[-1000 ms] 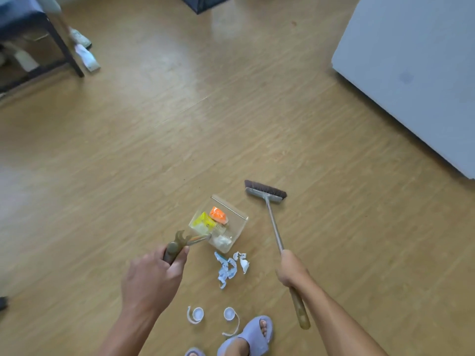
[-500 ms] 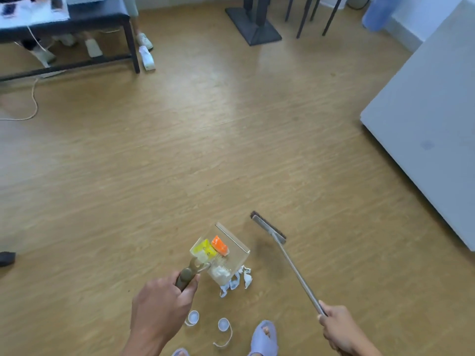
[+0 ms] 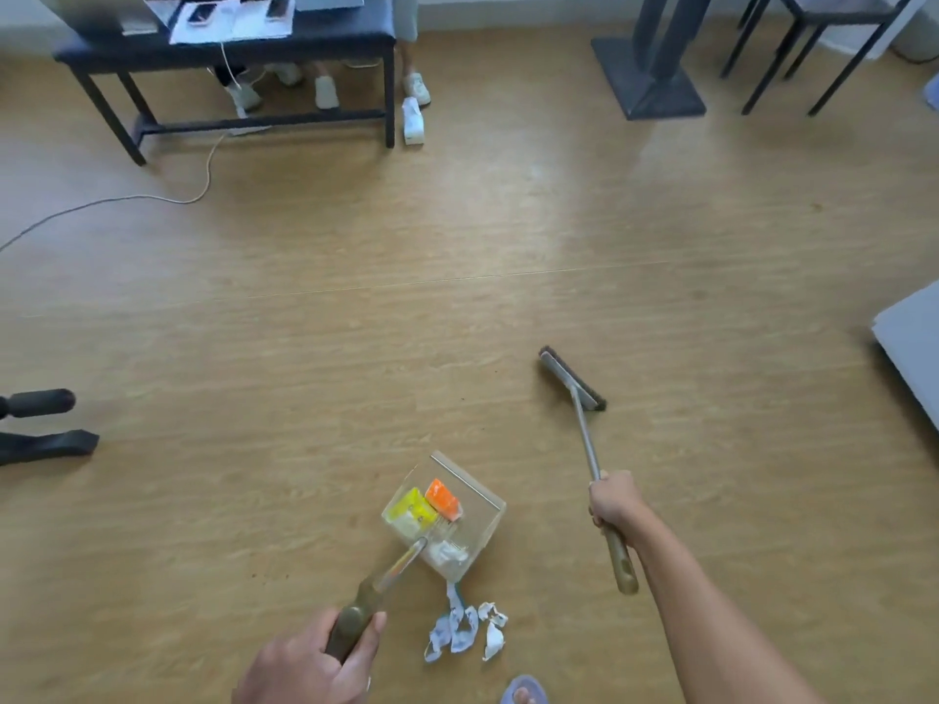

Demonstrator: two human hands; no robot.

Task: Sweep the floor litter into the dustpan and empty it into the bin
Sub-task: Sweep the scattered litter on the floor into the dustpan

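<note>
My left hand (image 3: 310,663) grips the brown handle of a clear dustpan (image 3: 472,530) low in the middle of the view. Inside the pan lie a yellow packet (image 3: 409,508), an orange packet (image 3: 442,495) and white scraps (image 3: 447,553). Crumpled white and blue paper (image 3: 465,630) lies on the wooden floor just behind the pan. My right hand (image 3: 612,503) holds the broom's metal shaft, and the brush head (image 3: 571,378) points away to the upper right of the pan. No bin shows in the view.
A dark bench (image 3: 228,43) with phones and papers stands at the back left, with people's feet in shoes under it and a cable (image 3: 127,198) on the floor. A stand base (image 3: 650,78) and chair legs are back right. A grey slab (image 3: 909,348) is at right.
The view has tilted up and the bench and chairs now show. The broom head has swung out to the right, away from the dustpan. The two bottle caps near my feet have left the view.
</note>
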